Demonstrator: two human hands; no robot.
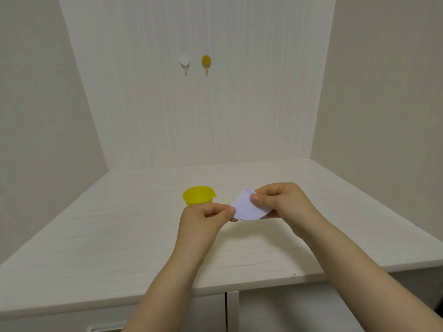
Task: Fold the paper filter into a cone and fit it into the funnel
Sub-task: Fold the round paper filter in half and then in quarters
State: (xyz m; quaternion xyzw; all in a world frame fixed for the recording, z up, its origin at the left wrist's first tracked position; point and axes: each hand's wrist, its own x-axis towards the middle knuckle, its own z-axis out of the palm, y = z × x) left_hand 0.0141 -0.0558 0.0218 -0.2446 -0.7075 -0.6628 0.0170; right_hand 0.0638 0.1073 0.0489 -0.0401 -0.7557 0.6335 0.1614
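1. A person holds a folded paper filter (248,207) in the air above a white desk (119,236), gripping it with both hands.
2. The left hand (203,218) pinches the filter's lower left corner between thumb and curled fingers; the right hand (279,202) pinches its upper right side, thumb on the face of the paper.
3. The filter appears folded to a rounded wedge, curved edge down, not yet opened into a cone.
4. A yellow funnel (198,195) stands on the desk just behind the left hand, its lower part hidden by that hand.
5. Two wall hooks (195,64), one white and one yellow, hang well behind on the back panel.
6. To do this step well, the creases likely want a firm press along the straight edges, then one layer should be parted from the rest so that the cone opens evenly.
7. Light pinches would likely spare the thin paper from tearing.
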